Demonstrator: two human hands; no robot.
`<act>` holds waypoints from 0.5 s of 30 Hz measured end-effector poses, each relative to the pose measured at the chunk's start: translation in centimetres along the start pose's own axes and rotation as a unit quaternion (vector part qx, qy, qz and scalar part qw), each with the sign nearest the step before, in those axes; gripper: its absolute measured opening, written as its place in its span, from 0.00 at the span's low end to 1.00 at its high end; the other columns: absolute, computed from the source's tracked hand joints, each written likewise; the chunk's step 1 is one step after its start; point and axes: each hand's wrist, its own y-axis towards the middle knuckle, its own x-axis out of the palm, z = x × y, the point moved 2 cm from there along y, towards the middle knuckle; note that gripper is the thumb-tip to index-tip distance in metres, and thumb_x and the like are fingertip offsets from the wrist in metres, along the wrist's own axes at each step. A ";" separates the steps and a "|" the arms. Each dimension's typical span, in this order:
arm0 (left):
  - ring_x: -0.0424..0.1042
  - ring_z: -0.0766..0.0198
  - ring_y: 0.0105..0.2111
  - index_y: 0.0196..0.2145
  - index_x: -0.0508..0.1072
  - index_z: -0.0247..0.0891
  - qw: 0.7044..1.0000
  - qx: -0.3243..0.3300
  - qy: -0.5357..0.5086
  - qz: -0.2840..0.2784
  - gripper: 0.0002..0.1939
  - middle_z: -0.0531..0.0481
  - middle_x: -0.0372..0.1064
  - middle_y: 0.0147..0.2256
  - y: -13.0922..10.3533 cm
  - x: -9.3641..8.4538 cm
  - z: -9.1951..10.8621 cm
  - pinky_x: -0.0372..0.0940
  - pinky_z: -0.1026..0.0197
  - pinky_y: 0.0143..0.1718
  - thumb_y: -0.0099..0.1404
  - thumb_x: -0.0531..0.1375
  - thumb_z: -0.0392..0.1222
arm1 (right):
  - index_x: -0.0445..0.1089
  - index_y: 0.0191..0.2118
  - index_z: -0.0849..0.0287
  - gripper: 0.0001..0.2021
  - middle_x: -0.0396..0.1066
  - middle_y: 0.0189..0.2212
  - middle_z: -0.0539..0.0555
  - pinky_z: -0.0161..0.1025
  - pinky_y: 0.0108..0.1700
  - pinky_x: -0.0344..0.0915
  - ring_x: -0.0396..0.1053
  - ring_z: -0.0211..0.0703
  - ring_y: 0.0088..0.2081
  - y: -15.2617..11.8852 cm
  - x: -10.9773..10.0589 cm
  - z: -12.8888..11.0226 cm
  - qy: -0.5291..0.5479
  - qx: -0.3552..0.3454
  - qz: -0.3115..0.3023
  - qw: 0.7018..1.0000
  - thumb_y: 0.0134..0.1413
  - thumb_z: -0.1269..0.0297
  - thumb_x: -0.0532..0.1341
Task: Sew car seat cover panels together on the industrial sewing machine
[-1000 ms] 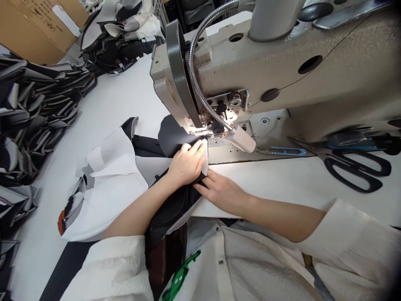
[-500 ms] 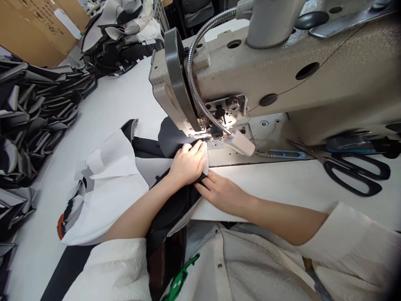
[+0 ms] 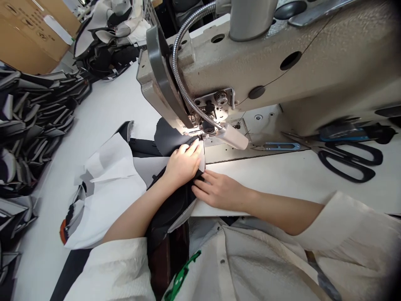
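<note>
A dark and light grey padded fabric piece lies bunched under the sewing machine, its upper edge at the lit presser foot. My left hand bears down on the fabric just in front of the foot, its fingers slightly bent and close together, gripping the cloth. Lower and to the right, my right hand holds the near edge of the same piece between thumb and fingers; the fingertips are partly hidden by the cloth. White lining of the work spreads out to the left.
Black-handled scissors and blue thread snips lie right of the machine bed. Stacked grey and black fabric pieces line the table's left side, with another heap behind. A cardboard box stands at the back left.
The camera view has shifted slightly, moving the machine leftward in the picture. Both hands stay on the fabric near the foot; the right fingers have shifted a little along its edge.
</note>
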 end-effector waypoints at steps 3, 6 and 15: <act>0.62 0.51 0.49 0.60 0.60 0.35 1.000 -0.003 -0.006 0.010 0.24 0.45 0.54 0.61 -0.3 0.0 0.0 0.64 0.50 0.46 0.69 0.43 0.43 | 0.67 0.37 0.62 0.09 0.70 0.33 0.57 0.42 0.41 0.63 0.66 0.43 0.36 0.0 0.0 -0.8 -0.007 -0.021 0.015 1.000 0.61 0.75 0.50; 0.62 0.53 0.52 0.56 0.65 0.36 0.999 -0.001 -0.046 0.030 0.22 0.45 0.60 0.58 -1.1 0.3 -0.4 0.63 0.51 0.50 0.69 0.44 0.43 | 0.65 0.33 0.62 0.08 0.70 0.33 0.57 0.42 0.40 0.63 0.67 0.44 0.35 0.1 0.3 -1.3 -0.023 -0.002 0.023 0.999 0.59 0.75 0.51; 0.60 0.52 0.56 0.53 0.67 0.33 0.994 -0.012 -0.054 0.099 0.20 0.39 0.64 0.55 -3.1 0.9 1.0 0.63 0.50 0.49 0.68 0.47 0.40 | 0.64 0.32 0.61 0.07 0.70 0.32 0.57 0.45 0.47 0.64 0.68 0.45 0.37 -0.1 -0.1 -2.2 -0.037 0.034 0.004 0.999 0.58 0.75 0.51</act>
